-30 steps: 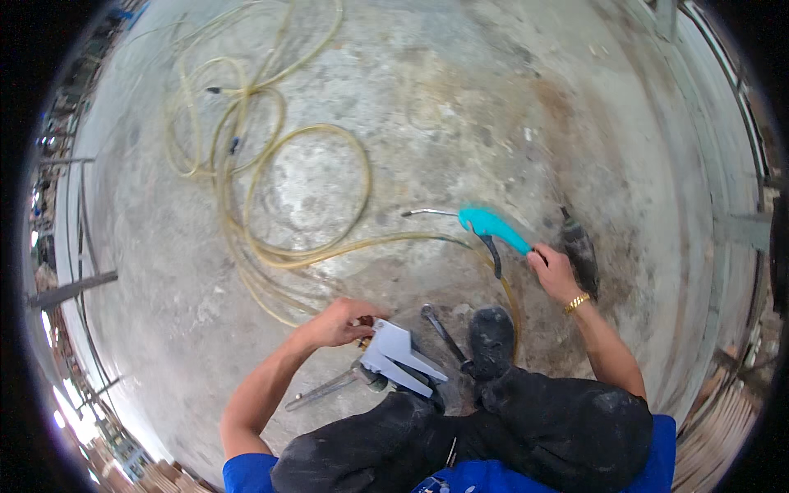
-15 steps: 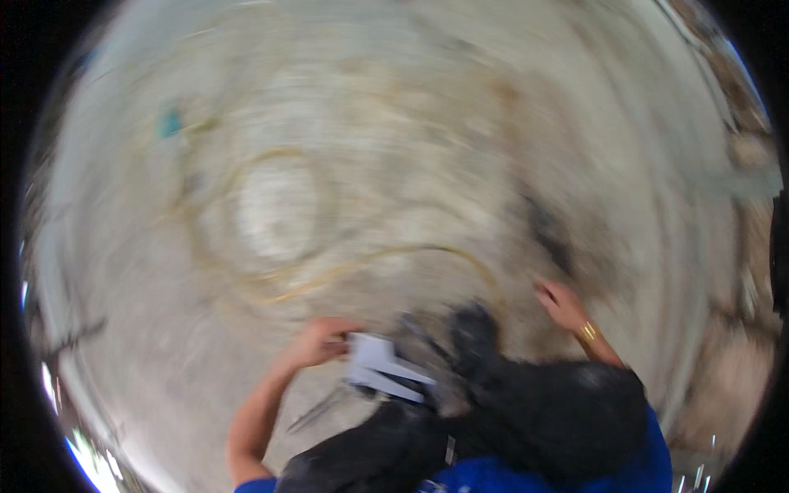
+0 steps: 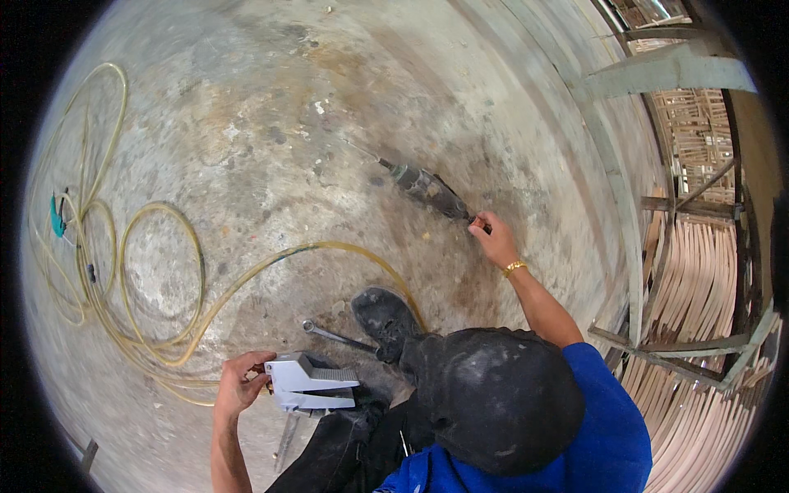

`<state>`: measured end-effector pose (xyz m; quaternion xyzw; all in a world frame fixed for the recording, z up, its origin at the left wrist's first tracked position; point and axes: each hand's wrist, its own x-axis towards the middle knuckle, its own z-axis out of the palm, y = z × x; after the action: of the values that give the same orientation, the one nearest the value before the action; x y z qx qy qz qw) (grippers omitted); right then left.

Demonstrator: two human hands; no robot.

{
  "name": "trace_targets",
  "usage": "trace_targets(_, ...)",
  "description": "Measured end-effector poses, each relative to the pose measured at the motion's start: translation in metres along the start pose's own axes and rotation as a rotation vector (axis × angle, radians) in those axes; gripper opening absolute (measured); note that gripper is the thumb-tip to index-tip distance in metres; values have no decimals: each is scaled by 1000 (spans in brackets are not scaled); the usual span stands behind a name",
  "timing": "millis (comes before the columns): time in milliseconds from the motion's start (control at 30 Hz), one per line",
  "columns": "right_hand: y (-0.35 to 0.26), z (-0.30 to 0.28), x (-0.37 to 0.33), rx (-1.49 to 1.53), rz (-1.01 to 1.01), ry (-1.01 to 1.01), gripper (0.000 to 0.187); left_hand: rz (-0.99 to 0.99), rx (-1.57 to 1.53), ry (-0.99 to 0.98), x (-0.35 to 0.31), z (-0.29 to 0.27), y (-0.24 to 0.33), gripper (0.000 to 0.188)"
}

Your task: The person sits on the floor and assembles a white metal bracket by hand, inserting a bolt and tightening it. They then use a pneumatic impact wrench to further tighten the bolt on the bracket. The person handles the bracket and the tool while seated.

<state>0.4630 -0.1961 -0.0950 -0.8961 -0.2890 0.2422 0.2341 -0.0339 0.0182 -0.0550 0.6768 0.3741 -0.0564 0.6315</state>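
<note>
My left hand point(image 3: 238, 382) is closed, its thumb and fingers pinching the side of a grey foot pedal point(image 3: 300, 376). The pedal has a ribbed top plate and sits beside my boot. A yellowish hose end lies close to those fingers; whether it joins the pedal there is hidden. Out to the right, my right hand point(image 3: 495, 240) is closed around the rear end of a dark handheld power tool point(image 3: 431, 191). A long thin bit points from its front toward the far left, and the tool lies on the floor. Something orange shows between the right fingertips.
A combination wrench point(image 3: 333, 333) lies beside my black boot point(image 3: 385, 316). Yellowish hose point(image 3: 197, 246) loops across the left floor to a teal air gun point(image 3: 57, 216). A flat metal strip point(image 3: 286, 440) lies near my leg. Metal frames point(image 3: 633, 246) and stacked wooden strips point(image 3: 699, 279) stand at right.
The view has turned and sharpened. My right hand, earlier apart from the dark tool, now grips its rear end. My left hand stays at the pedal.
</note>
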Motion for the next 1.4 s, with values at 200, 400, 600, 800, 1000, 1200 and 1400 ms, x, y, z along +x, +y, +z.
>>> trace_targets(200, 10, -35, 16, 96, -67, -13, 20, 71, -6, -25, 9, 4, 4, 40)
trace_targets(400, -103, -80, 23, -298, -400, -40, 21, 48, 64, 2, -5, -7, 4, 40)
trace_targets(600, -292, -130, 55, -978, -960, 61, 17, 59, 83, -7, 2, -5, 4, 40)
trace_targets(800, -430, -108, 66, -1346, -1325, -138, 17, 52, 38, -15, 4, -4, 2, 39)
trace_targets(1000, -458, -96, 59, -1524, -1436, -298, 12, 135, 110, -27, 1, -8, 1, 41)
trace_targets(1200, -444, -73, 63, -1504, -1348, -175, 3, 69, 82, -99, 4, -3, -19, 38)
trace_targets(1400, -403, -62, 113, -1522, -1355, -32, 6, 141, 181, -152, 14, -4, -19, 38)
